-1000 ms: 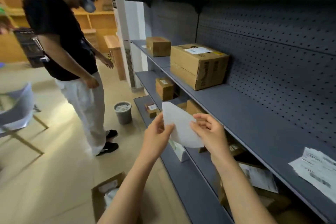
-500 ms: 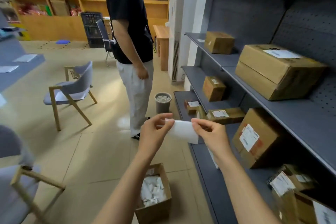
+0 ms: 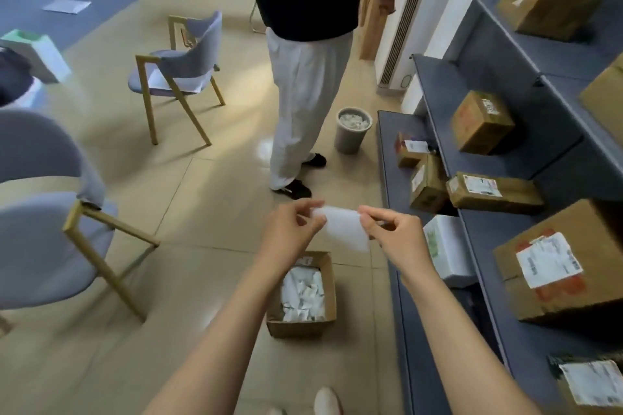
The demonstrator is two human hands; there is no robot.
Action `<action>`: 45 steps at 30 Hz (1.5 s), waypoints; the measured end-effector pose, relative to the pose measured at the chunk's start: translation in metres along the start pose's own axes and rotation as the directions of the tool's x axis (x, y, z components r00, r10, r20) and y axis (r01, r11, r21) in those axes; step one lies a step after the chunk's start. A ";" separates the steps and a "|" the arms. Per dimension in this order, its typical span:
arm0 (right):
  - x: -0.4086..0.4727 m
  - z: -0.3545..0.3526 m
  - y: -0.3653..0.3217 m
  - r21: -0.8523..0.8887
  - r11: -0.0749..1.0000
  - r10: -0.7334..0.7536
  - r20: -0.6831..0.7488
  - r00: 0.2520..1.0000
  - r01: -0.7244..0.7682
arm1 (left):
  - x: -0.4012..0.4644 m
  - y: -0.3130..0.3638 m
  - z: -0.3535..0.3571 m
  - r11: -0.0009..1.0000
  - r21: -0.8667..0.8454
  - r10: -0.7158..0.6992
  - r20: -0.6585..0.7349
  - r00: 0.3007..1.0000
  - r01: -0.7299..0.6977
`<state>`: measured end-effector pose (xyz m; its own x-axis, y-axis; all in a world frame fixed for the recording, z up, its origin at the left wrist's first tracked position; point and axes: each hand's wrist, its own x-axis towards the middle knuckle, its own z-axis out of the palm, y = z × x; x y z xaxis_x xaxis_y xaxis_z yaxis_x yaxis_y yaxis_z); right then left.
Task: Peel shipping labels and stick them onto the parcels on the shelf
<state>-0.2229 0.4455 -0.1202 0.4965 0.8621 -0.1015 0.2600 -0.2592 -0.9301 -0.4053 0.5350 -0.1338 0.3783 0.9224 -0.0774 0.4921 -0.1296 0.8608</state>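
Note:
A white label sheet (image 3: 344, 227) hangs between my two hands above the floor. My left hand (image 3: 291, 229) pinches its left top corner and my right hand (image 3: 392, 234) pinches its right top edge. Directly below stands an open cardboard box (image 3: 328, 285) holding several crumpled white backing papers. The grey shelf unit (image 3: 485, 246) runs along the right, carrying brown parcels: a large one with a white label (image 3: 559, 268), a flat one (image 3: 494, 192), a small cube (image 3: 482, 123) and a labelled one at the bottom right (image 3: 588, 384).
Another person in white trousers (image 3: 303, 104) stands close ahead, beside a grey bin (image 3: 352, 130) full of paper. Two grey chairs with wooden legs (image 3: 182, 74) (image 3: 43, 212) stand on the left. A white and green package (image 3: 445, 249) lies on the lowest shelf.
My view has swung left and down, from the shelf to the floor. Both hands have stayed on the white sheet, which now hangs over the box of scraps.

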 end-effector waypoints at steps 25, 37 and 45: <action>0.082 0.112 0.243 -0.369 0.890 0.352 0.189 0.917 -0.266 | 0.057 -0.195 0.129 0.815 0.503 -0.357 0.048 0.933 0.286; 0.108 0.160 0.281 -0.461 0.861 0.343 0.213 0.915 -0.215 | 0.049 -0.235 0.121 0.794 0.478 -0.452 0.049 0.890 0.377; 0.117 0.174 0.303 -0.510 0.840 0.368 0.285 0.885 -0.186 | 0.042 -0.247 0.126 0.793 0.465 -0.469 0.051 0.882 0.394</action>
<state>-0.2300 0.5429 -0.4754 0.2995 0.7916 -0.5326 0.5484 -0.5997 -0.5828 -0.4117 0.5595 -0.4130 0.1428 0.8559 -0.4970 0.9039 0.0918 0.4178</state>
